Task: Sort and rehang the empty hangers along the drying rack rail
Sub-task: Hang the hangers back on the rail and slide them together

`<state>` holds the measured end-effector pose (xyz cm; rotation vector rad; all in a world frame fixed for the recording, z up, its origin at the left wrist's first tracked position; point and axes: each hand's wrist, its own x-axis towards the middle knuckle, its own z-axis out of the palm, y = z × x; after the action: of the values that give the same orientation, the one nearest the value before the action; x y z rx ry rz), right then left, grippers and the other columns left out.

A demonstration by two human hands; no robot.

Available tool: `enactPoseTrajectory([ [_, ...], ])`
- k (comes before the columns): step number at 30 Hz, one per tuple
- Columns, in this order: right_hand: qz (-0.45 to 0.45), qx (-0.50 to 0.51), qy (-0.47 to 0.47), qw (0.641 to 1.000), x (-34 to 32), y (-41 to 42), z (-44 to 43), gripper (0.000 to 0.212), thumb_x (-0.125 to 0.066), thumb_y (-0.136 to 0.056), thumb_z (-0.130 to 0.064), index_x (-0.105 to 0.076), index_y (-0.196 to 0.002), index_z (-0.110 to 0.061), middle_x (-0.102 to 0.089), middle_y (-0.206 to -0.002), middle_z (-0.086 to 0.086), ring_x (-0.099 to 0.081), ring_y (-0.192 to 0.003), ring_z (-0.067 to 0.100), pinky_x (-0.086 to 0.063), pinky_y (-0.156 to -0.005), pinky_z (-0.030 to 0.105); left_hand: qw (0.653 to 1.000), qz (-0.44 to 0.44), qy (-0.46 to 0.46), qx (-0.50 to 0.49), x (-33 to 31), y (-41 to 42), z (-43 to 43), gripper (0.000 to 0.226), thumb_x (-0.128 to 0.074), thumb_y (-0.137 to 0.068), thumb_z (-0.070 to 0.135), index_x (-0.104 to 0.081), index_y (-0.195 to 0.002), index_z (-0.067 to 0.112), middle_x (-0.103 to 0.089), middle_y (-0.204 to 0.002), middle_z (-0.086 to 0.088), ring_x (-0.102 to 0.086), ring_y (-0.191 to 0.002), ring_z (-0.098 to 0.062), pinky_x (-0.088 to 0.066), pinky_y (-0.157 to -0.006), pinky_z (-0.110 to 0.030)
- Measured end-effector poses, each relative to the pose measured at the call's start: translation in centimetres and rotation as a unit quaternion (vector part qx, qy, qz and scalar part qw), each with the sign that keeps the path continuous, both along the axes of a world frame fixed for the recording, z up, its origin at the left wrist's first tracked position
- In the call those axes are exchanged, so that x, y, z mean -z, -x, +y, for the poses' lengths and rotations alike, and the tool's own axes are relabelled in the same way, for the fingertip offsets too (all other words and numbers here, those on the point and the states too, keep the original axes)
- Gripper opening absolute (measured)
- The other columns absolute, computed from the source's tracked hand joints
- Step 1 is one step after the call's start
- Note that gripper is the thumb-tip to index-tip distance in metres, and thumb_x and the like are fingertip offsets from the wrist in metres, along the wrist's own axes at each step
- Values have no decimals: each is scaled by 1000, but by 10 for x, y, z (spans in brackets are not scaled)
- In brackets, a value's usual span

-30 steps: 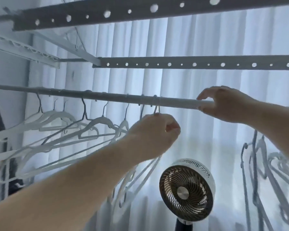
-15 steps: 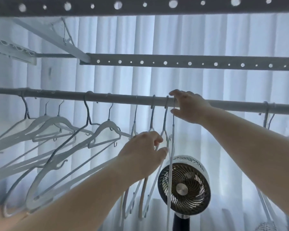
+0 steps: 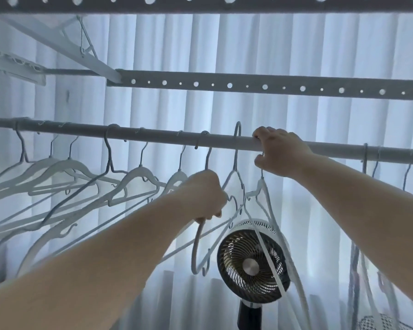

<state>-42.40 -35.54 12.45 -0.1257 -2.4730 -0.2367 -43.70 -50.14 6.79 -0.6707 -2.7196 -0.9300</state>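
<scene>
Since half a second earlier, the left hand (image 3: pixel 204 196), gripping a hanger (image 3: pixel 235 160) by its shoulder, had raised it so the hook stood above the rail (image 3: pixel 153 137), just beside the right hand (image 3: pixel 281 153). The right hand's fingers curled round the rail. The hanger looked free to rehang. No brand or writing was legible, even on the fan (image 3: pixel 250 265) below both hands.

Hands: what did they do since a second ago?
The left hand dropped from just under the rail and now grips a hanger by its shoulder. The right hand slid left along the rail, up to the hangers. The row of hangers on the left kept hanging, and the fan stayed put.
</scene>
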Motion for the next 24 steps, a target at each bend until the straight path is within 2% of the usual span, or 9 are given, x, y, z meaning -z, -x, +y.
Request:
enactPoseTrajectory([
  [2, -4, -4, -6, 1000, 0, -2, 6, 41, -46, -87, -14, -39, -128, -12, -51, -125, 7, -45, -117, 26, -34, -95, 34, 1000, -24, -16, 3, -9, 1, 11, 27, -41, -91, 6, -66, -98, -3, -67, -81, -11, -47, -45, -14, -44, -40, -18],
  [5, -6, -9, -15, 1000, 1, -4, 13, 41, -45, -87, -13, -39, -128, -13, -51, -124, 7, -45, -115, 26, -34, -93, 33, 997, -71, -14, 18, -7, 5, 26, 26, -35, -93, 4, -60, -95, -1, -59, -67, -8, -48, -44, -13, -44, -45, -21],
  [7, -6, -13, -16, 1000, 1, -6, 18, 42, -45, -87, -12, -38, -128, -13, -50, -124, 7, -45, -114, 26, -33, -93, 32, 995, -101, -8, 23, 4, 10, 31, 24, -34, -93, 2, -58, -95, -2, -55, -59, -6, -49, -36, -10, -45, -43, -21],
  [9, -7, -20, -21, 1000, 1, -6, 21, 44, -44, -87, -12, -37, -130, -14, -49, -127, 7, -44, -116, 26, -33, -95, 33, 991, -129, 3, 27, 17, 12, 30, 24, -35, -91, 1, -58, -94, -3, -54, -57, -6, -48, -28, -6, -44, -38, -20],
  [12, -3, -41, -27, 999, 3, -6, 25, 52, -45, -88, -13, -32, -138, -15, -42, -139, 6, -38, -126, 26, -29, -104, 34, 986, -165, -5, 39, 32, 5, 19, 20, -35, -88, -2, -55, -88, -2, -55, -57, -5, -50, -28, -4, -43, -34, -16],
  [16, 38, -141, -87, 985, 11, -12, 17, 51, -45, -90, -12, -34, -140, -17, -34, -148, 1, -27, -137, 20, -19, -112, 31, 985, -167, -29, 23, 43, -13, -2, 21, -37, -88, 0, -52, -76, 9, -59, -60, 0, -52, -29, -4, -41, -31, -14],
  [18, -10, -185, -135, 973, 17, -15, 9, 48, -46, -91, -13, -40, -138, -20, -37, -148, -2, -25, -139, 18, -16, -114, 31, 987, -161, -32, 3, 48, -24, -13, 23, -37, -88, 1, -51, -75, 14, -59, -61, 1, -53, -30, -4, -42, -32, -15],
  [21, -73, -196, -161, 965, 23, -18, -2, 46, -48, -90, -16, -44, -135, -26, -33, -150, -5, -20, -141, 16, -11, -115, 32, 987, -156, -38, -22, 56, -40, -30, 23, -38, -90, 4, -53, -77, 15, -59, -63, 2, -54, -32, -4, -43, -34, -15],
  [24, -118, -219, -117, 962, 26, -19, -10, 41, -49, -89, -14, -52, -129, -25, -45, -142, -5, -35, -134, 17, -24, -111, 30, 985, -158, -50, -41, 66, -58, -47, 23, -38, -92, 6, -54, -79, 17, -58, -63, 3, -54, -33, -4, -42, -35, -15],
])
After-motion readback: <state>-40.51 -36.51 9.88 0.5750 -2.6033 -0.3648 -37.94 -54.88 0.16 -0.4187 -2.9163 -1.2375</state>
